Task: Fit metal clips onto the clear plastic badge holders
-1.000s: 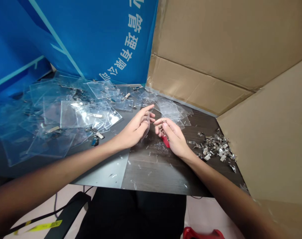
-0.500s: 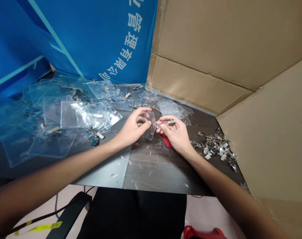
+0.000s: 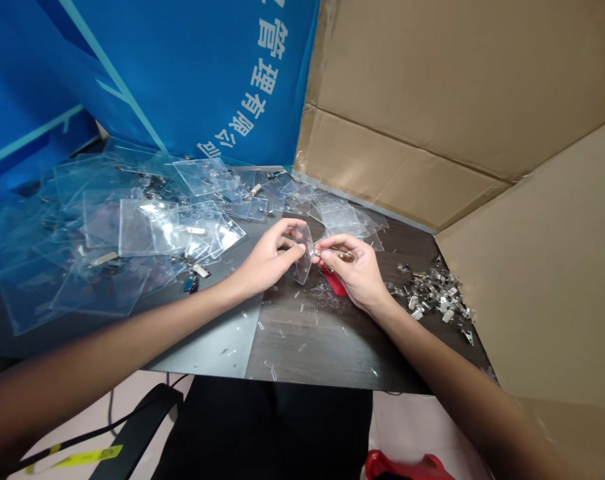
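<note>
My left hand (image 3: 268,257) pinches a clear plastic badge sleeve (image 3: 302,257) upright over the dark table (image 3: 307,340). My right hand (image 3: 355,267) is closed on a small metal clip (image 3: 327,252) and presses its tip against the sleeve's top edge. A small red object (image 3: 334,282) lies on the table under my right palm, mostly hidden.
A spread of clear badge sleeves (image 3: 132,233) covers the table's left and back. A pile of metal clips (image 3: 435,297) lies at the right. Cardboard panels (image 3: 532,267) wall the right and back; a blue banner (image 3: 182,73) stands behind. Small plastic scraps (image 3: 282,330) dot the table front.
My left hand turned the clear sleeve from edge-on to facing me, and my right hand brought the metal clip up to the sleeve's edge. Both hands drew slightly closer.
</note>
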The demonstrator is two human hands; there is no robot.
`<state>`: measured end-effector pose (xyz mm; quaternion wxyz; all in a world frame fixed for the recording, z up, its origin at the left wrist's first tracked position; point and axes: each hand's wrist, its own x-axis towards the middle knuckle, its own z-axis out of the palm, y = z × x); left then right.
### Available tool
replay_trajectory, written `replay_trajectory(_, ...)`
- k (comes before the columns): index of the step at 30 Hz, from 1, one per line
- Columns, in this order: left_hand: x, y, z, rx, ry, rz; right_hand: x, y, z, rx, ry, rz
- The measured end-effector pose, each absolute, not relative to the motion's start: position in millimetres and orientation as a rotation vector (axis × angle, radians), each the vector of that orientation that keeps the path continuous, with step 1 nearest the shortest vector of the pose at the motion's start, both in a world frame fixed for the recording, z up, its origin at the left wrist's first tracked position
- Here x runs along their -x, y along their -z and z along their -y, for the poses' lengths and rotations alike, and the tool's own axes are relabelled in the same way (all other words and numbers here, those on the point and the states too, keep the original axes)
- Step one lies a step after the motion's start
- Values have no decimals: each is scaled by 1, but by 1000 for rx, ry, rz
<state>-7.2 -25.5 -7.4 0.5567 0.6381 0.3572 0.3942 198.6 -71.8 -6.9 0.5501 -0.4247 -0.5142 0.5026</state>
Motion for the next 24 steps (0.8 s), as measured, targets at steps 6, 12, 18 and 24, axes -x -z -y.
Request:
replay_trajectory(6,8,3,28,-1521,-905,-786,-197,3,73,992,-1186,1250)
replay_trajectory(12,10,0,26,-1560,-937,-799,-197,4,70,1022,-1246,1220)
replay_trajectory(18,10,0,27,-1600,-936,-783,-195,0,72,1002,-1292,1262)
replay_trajectory(24,10,1,28,-1680,-934,-733,-195,-1,74,1029,-1285,1290)
